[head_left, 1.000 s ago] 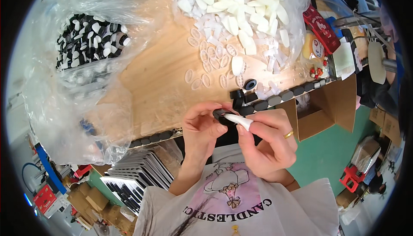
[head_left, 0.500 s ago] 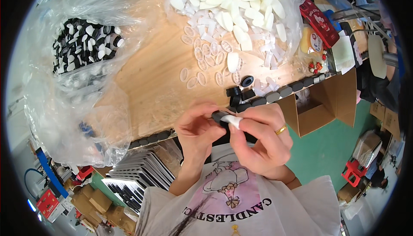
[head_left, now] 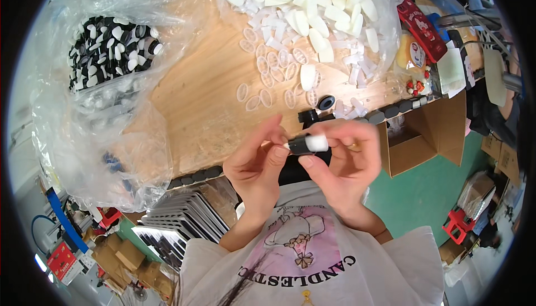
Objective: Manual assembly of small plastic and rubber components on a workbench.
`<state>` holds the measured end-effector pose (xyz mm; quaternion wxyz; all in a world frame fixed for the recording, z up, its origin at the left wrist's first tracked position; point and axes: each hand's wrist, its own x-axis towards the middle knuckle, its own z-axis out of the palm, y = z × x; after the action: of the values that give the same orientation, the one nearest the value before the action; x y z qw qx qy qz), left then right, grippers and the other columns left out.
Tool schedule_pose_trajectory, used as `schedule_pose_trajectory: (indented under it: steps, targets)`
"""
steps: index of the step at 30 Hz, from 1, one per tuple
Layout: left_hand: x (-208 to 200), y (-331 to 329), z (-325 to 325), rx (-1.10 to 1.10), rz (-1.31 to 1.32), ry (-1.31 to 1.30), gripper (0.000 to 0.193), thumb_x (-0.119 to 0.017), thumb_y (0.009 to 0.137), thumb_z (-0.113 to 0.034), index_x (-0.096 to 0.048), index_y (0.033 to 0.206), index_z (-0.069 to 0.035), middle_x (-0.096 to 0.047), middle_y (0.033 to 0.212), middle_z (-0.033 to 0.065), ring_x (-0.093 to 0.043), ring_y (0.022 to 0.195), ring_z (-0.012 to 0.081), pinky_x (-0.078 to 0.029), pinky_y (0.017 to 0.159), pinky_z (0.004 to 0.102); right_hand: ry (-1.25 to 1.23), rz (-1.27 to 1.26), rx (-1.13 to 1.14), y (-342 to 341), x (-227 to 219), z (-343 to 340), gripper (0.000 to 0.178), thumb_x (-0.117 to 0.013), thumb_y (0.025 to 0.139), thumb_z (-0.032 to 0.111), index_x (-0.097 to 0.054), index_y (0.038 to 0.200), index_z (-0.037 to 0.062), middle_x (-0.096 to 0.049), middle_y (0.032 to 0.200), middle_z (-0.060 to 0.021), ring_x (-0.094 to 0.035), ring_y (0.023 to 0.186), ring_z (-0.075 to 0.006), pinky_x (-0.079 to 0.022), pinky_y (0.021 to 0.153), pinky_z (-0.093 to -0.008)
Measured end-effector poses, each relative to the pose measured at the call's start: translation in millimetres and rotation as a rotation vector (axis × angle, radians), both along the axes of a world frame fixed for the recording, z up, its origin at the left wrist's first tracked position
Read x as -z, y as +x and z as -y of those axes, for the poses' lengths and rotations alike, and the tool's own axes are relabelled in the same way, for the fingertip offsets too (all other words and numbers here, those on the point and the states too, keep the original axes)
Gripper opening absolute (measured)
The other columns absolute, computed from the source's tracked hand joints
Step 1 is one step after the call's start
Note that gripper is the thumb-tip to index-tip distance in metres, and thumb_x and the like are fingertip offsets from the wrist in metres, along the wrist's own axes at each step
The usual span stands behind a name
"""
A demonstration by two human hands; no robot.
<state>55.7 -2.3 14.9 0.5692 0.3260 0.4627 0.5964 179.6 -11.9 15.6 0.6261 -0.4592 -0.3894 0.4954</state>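
My left hand (head_left: 254, 166) pinches the left end of a small black cylindrical piece (head_left: 299, 145), held in front of my body near the table's edge. From the piece's right end a white rounded tip (head_left: 319, 143) sticks out. The fingers and thumb of my right hand (head_left: 354, 158) are closed around that end, the thumb lying just below. Behind the hands, more black cylindrical pieces (head_left: 308, 117) and a black oval ring (head_left: 326, 102) lie on the wooden table. A single white oval pad (head_left: 307, 77) rests farther back.
Clear oval rings (head_left: 266, 98) and translucent strips (head_left: 354, 59) are spread over the table (head_left: 195, 94). White pads (head_left: 335, 13) are heaped at the back. A bag of black-and-white pieces (head_left: 114, 52) stands left. An open cardboard box (head_left: 419, 150) is at right.
The piece has turned so its white tip points right, and the tip now looks short and rounded. My right hand's fingers have opened out somewhat. The view has shifted slightly.
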Motion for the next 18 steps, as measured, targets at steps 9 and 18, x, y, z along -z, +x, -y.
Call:
schedule_pose_trajectory:
  steps: [9, 18]
  targets:
    - [24.4, -19.2, -3.2, 0.151, -0.198, 0.187, 0.017, -0.075, 0.084, -0.004, -0.072, 0.100, 0.003, -0.069, 0.097, 0.0103, -0.061, 0.092, 0.0245, -0.050, 0.082, 0.0357, 0.166, 0.293, -0.174, 17.7, -22.4, -9.4, 0.074, -0.076, 0.070, -0.014, -0.028, 0.123, 0.0066, -0.066, 0.104, -0.0188, -0.068, 0.088, -0.0243, -0.056, 0.082, -0.0352]
    - [19.4, -18.1, 1.5, 0.072, -0.217, 0.155, 0.008, -0.076, 0.082, -0.003, -0.073, 0.089, 0.002, -0.068, 0.086, 0.0081, -0.061, 0.088, 0.0256, -0.049, 0.077, 0.0342, 0.378, 0.413, -0.284, 21.7, -33.1, -10.5, 0.083, -0.080, 0.060, -0.016, -0.029, 0.122, 0.0039, -0.069, 0.093, -0.0271, -0.072, 0.080, -0.0288, -0.058, 0.069, -0.0369]
